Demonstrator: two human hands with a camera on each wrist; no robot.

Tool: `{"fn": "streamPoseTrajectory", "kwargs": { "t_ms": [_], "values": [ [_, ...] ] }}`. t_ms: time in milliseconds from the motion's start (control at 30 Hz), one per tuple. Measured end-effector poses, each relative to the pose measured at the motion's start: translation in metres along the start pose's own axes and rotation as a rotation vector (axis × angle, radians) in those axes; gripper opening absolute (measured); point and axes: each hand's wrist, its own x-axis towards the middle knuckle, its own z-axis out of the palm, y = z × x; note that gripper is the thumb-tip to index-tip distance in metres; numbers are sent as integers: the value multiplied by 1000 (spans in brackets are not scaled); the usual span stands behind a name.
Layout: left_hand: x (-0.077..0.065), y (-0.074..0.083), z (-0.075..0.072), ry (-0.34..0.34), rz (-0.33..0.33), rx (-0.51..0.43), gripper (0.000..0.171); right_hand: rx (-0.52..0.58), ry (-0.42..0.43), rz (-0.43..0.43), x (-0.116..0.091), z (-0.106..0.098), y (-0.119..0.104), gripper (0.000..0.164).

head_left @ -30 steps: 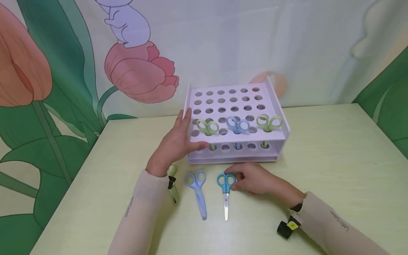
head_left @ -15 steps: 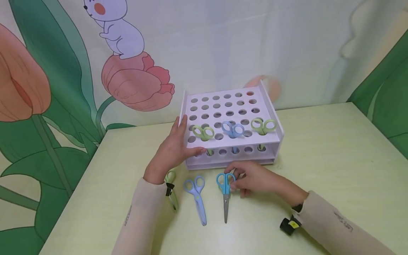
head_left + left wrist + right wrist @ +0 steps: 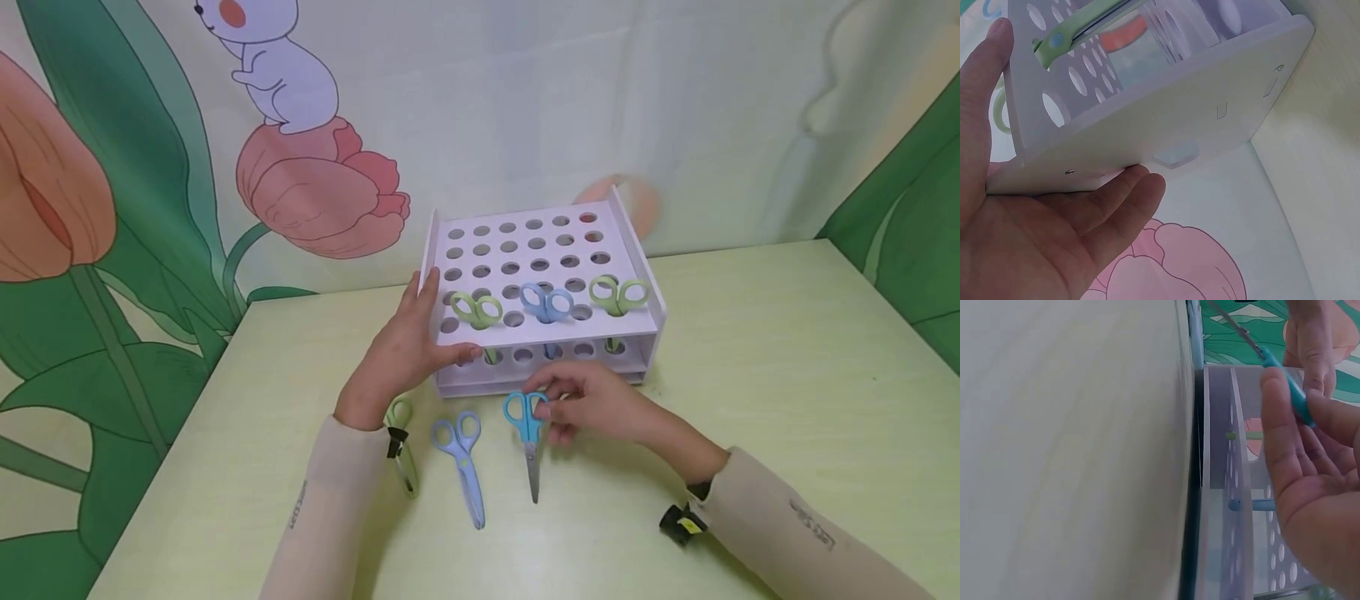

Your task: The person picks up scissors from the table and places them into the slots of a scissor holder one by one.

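In the head view my right hand (image 3: pixel 592 404) pinches a pair of teal-handled scissors (image 3: pixel 528 423) by one finger loop. Its metal blades point toward me, and the right wrist view shows these scissors (image 3: pixel 1288 384) raised off the tabletop between thumb and fingers. My left hand (image 3: pixel 401 342) holds the front left corner of the white rack (image 3: pixel 480 336), thumb along the front edge and fingers against the side panel (image 3: pixel 1179 125). Green scissors (image 3: pixel 476 310), light blue scissors (image 3: pixel 547 303) and more green scissors (image 3: pixel 618 296) stand in the rack's front holes, handles up.
Blue-purple scissors (image 3: pixel 461 467) lie on the table (image 3: pixel 765 358) in front of the rack. Beside them lie green scissors (image 3: pixel 406 471), partly hidden by my left wrist. Behind the rack hangs a cloth (image 3: pixel 517 108) printed with flowers and a white animal.
My right hand has picked the teal scissors up off the table and shifted them slightly toward the rack. My left hand keeps its hold on the corner. The head view has tilted a little.
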Motion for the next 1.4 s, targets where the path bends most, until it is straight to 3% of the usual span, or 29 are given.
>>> {"fn": "streamPoseTrajectory", "kwargs": {
  "t_ms": [367, 833, 1267, 1400],
  "values": [
    [0, 0, 0, -11, -12, -11, 123, 16, 58, -101, -5, -9, -16, 23],
    [-1, 0, -1, -13, -14, -23, 123, -45, 207, -147, -14, -27, -45, 22],
    [-1, 0, -1, -23, -22, -41, 122, -86, 352, -251, -22, -50, -75, 18],
    [-1, 1, -2, -19, -26, -44, 122, -43, 404, -316, -20, -59, -90, 17]
  ]
}}
